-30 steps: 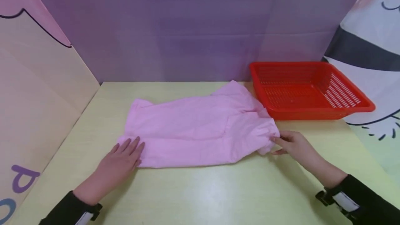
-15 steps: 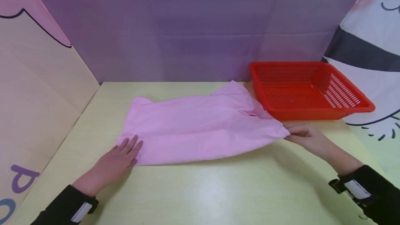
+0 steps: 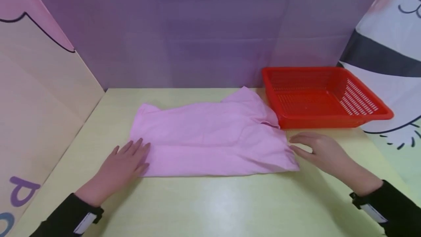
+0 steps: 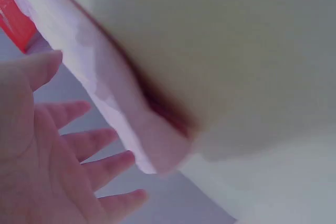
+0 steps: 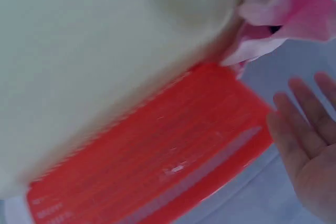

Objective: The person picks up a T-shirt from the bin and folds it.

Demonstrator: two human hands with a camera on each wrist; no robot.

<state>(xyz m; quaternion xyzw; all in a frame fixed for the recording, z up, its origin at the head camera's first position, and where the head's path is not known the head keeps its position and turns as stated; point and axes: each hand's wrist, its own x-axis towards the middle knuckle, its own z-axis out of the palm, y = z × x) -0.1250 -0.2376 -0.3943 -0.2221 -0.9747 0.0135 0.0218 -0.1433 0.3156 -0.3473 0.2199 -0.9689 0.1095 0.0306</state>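
Note:
A folded pink cloth (image 3: 210,138), which looks like a garment, lies across the table, with a peaked corner at its back right. My left hand (image 3: 123,165) rests with extended fingers at its left edge. In the left wrist view the fingers of that hand (image 4: 63,161) are spread beside the cloth (image 4: 115,93). Just off the cloth's right edge hovers my right hand (image 3: 325,154), fingers loosely bent and nothing held. The right wrist view has the right hand (image 5: 315,150) with its fingers apart, and open layers of the cloth (image 5: 304,14) beyond them.
A red plastic basket (image 3: 315,123) with perforated sides stands at the back right, close against the cloth's right end. A purple backdrop (image 3: 197,32) rises behind the light wooden table (image 3: 217,207). Printed panels border the left and right sides.
My right hand pulled the cloth's right corner outward, then let it go. That corner now lies lower and flatter, with the front edge straighter. My left hand has stayed nearly in place.

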